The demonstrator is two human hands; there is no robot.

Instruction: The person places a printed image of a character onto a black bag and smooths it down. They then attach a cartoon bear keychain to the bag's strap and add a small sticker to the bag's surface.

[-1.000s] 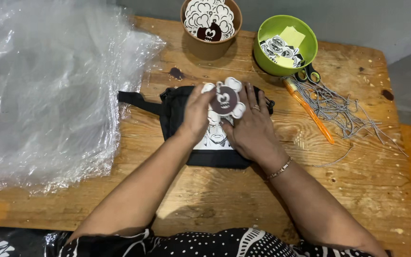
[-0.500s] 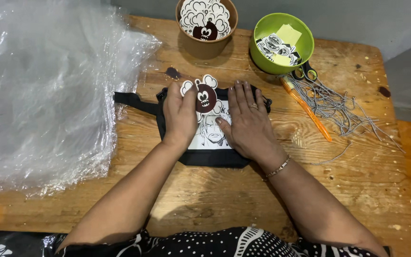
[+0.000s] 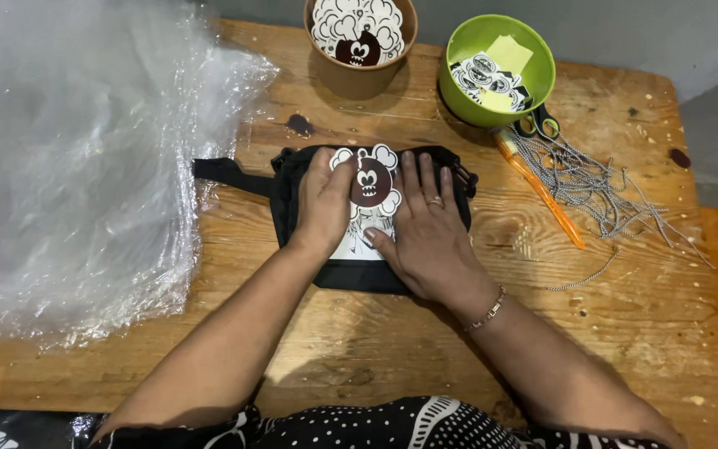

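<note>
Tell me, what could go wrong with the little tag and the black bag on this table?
1. The cartoon tag lies on the black bag, pinned only by the left hand and right hand; it might slide crooked if one lifts.
2. The bag's strap reaches toward the plastic sheets and could drag them.
3. The scissors and ball chains lie close by; a sleeve could snag them.

black pouch (image 3: 351, 270) | flat on wooden table (image 3: 425, 349) | brown-and-white cartoon tag (image 3: 369, 181) lying on top, near its upper edge

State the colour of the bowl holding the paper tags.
Bright green bowl, seen in the head view.
</note>
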